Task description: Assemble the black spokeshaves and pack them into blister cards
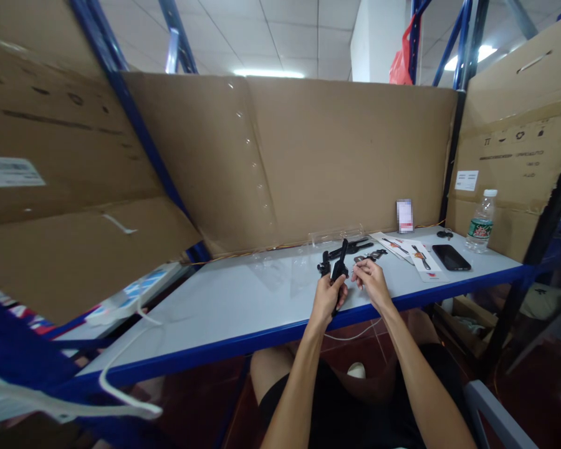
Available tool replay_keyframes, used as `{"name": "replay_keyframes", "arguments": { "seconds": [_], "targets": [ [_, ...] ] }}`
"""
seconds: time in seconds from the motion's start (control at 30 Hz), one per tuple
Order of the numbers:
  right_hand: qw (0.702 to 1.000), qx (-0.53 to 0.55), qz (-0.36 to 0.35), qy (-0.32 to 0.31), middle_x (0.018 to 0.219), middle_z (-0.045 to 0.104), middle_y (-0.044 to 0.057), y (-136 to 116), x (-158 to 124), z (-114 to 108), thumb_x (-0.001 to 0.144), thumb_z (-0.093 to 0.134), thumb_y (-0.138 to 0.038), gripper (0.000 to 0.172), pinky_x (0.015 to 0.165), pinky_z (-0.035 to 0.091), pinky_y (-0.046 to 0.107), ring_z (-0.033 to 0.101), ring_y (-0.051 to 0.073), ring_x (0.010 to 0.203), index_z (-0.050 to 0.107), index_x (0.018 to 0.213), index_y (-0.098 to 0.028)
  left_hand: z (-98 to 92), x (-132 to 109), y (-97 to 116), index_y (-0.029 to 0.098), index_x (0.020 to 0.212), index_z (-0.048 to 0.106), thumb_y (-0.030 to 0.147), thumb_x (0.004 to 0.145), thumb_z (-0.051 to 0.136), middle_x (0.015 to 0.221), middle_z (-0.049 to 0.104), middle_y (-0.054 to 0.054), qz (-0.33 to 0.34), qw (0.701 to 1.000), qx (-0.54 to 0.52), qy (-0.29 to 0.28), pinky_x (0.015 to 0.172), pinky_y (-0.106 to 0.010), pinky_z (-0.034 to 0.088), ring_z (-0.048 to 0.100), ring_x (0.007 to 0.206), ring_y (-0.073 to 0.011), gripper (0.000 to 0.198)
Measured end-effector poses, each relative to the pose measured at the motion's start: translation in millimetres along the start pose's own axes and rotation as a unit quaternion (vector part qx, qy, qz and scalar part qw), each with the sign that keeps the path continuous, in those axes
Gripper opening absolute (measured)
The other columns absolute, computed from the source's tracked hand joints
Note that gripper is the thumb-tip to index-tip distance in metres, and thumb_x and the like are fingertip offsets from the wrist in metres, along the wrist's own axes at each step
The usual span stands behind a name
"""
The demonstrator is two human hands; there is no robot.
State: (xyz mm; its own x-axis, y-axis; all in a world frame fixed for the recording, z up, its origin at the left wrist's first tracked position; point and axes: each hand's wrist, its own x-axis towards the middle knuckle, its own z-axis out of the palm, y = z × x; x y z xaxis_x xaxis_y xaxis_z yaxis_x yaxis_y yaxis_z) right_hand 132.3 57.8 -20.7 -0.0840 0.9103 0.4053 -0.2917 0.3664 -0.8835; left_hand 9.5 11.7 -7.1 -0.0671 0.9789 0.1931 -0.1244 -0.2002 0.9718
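the left hand (330, 297) has its fingers clamped on a black tool (340, 268), held up over the front part of the table (234, 312), with its narrow end pointing upward and away from the person. the right hand (373, 282) is just beside it, thumb and fingers drawn close together near the tool's right side; whether they pinch something small, i cannot tell. a black clip (324, 265) shows just left of the tool; whether it is joined to the tool is unclear.

behind the hands, more black parts (355, 247) lie together on the table, and a small dark piece (376, 254) lies just beyond the right hand. to the right are printed cards, the nearest card (422, 259) showing a picture of a dark tool with some orange on it. beside that card a black phone (450, 257) lies flat. past it are a bunch of keys (444, 234) and an upright bottle (480, 226) with a green label and white cap. a lit screen (404, 217), its content blurred, stands against the cardboard (355, 149) at the back. clear plastic (266, 265) lies on the table left of the black parts.
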Motion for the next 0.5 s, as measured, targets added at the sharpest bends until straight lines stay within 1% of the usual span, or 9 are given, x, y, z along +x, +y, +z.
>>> {"name": "replay_keyframes", "arguments": {
  "seconds": [0.1, 0.2, 0.3, 0.5],
  "targets": [
    [0.999, -0.028, 0.0, -0.032, 0.056, 0.059, -0.005, -3.7, -3.0, 0.9, 0.077, 0.066, -0.049, 0.032, 0.04, 0.028, 0.021, 0.041, 0.009, 0.041, 0.051, 0.084, -0.022, 0.1, 0.7, -1.0, 0.018, 0.072, 0.054, 0.052, 0.069, 0.072, 0.046, 0.053, 0.004, 0.002, 1.0, 0.022, -0.016, 0.028, -0.019, 0.02, 0.035, 0.027, -0.0062, 0.038],
    [0.997, -0.06, -0.027, -0.051, 0.053, 0.053, -0.007, -5.3, -5.3, 2.3, 0.081, 0.063, -0.048, 0.028, 0.044, 0.03, 0.021, 0.042, 0.01, 0.043, 0.05, 0.084, -0.023, 0.1, 0.7, -2.3, 0.018, 0.07, 0.054, 0.05, 0.072, 0.07, 0.046, 0.054, 0.003, 0.012, 0.999, 0.036, -0.024, 0.028, -0.019, 0.02, 0.036, 0.028, -0.0062, 0.036],
    [0.991, -0.112, -0.055, -0.048, 0.053, 0.052, -0.007, -6.1, -6.7, 3.2, 0.083, 0.059, -0.045, 0.024, 0.05, 0.034, 0.023, 0.047, 0.013, 0.049, 0.049, 0.082, -0.024, -0.4, 1.2, -4.1, 0.019, 0.07, 0.053, 0.049, 0.073, 0.068, 0.046, 0.053, 0.003, 0.018, 0.999, 0.039, -0.03, 0.028, -0.019, 0.021, 0.035, 0.028, -0.0064, 0.034],
    [0.973, -0.213, -0.09, -0.029, 0.055, 0.052, -0.006, -9.5, -10.3, 5.1, 0.087, 0.051, -0.041, 0.017, 0.058, 0.038, 0.026, 0.051, 0.016, 0.052, 0.045, 0.083, -0.025, -1.5, 3.4, -7.7, 0.019, 0.071, 0.051, 0.051, 0.073, 0.07, 0.046, 0.053, 0.004, 0.026, 0.998, 0.044, -0.031, 0.028, -0.019, 0.022, 0.036, 0.028, -0.0067, 0.037]
  ]
}}
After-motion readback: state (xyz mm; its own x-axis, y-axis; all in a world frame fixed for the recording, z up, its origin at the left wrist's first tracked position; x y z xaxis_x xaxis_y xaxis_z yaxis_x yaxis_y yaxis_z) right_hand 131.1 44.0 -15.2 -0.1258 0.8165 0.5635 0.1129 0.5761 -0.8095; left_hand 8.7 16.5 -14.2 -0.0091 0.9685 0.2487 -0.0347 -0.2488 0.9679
